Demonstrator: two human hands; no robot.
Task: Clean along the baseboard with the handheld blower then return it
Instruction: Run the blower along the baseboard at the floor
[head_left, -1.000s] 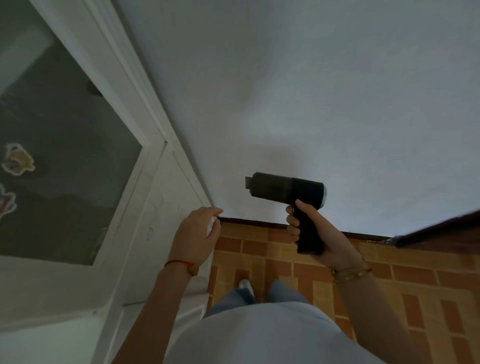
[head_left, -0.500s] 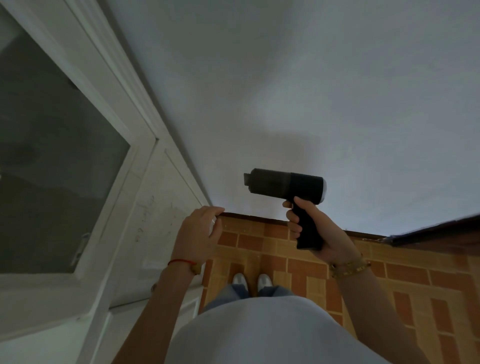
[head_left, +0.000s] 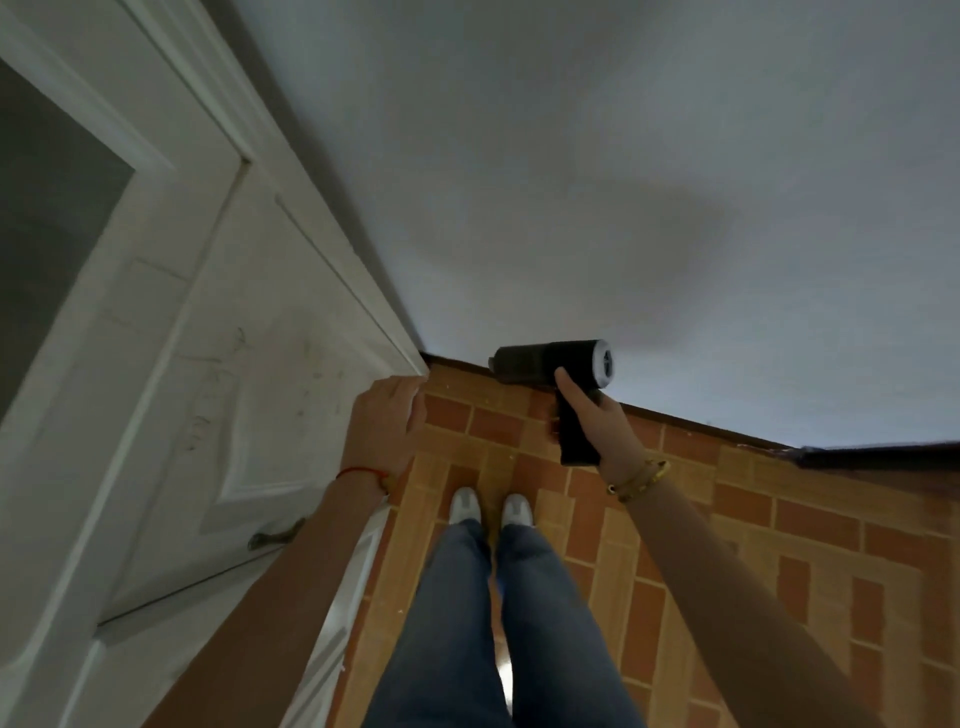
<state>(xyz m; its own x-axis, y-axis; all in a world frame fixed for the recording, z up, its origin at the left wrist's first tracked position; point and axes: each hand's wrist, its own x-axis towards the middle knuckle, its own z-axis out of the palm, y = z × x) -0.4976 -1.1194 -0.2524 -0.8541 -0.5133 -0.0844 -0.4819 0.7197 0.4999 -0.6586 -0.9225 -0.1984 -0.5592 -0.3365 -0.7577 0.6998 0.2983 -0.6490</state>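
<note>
A: Where does the job stand?

B: Early, it seems. The right hand (head_left: 605, 431) grips the blower (head_left: 550, 364) by its handle, nozzle pointing left toward the corner, just above the dark baseboard (head_left: 696, 423).

A: And the other hand?

B: The left hand (head_left: 387, 421) rests with relaxed fingers on the white door (head_left: 270, 395) edge, grasping nothing. Pale specks dot the tiled floor (head_left: 675, 545); the sweep and the return are both left.

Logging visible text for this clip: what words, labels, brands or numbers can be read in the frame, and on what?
None can be read.
The blower in the right hand shows no legible brand; its pale rear cap bears only a blurred dark mark.
The white door, which the left hand touches, carries faint pencil-like scribbles, too faint to read as words.
</note>
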